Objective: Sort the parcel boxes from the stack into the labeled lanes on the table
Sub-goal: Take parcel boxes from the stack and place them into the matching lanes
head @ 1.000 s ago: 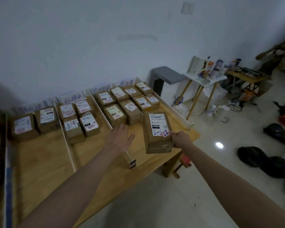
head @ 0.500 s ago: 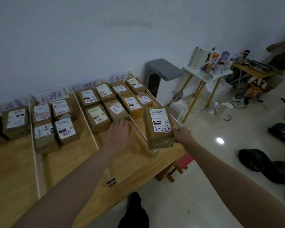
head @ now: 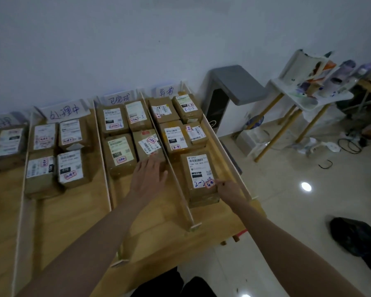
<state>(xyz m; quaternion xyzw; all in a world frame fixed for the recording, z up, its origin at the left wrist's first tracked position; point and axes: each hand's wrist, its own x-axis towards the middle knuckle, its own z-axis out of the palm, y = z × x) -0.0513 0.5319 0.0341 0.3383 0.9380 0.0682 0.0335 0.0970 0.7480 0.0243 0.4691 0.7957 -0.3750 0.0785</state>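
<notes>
Wooden table [head: 73, 213] against the wall, lanes filling up with boxes. Right hand [head: 228, 190] pinches the near corner of a parcel box [head: 199, 175] in the rightmost lane, by the divider [head: 176, 179]. Left hand [head: 148, 179] hovers flat, empty. Stack unseen; remainder unclear.

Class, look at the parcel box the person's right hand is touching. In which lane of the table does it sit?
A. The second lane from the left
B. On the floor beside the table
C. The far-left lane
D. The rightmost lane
D: the right hand rests on the parcel box lying in the rightmost lane, nearer the camera than four other boxes there.
</notes>
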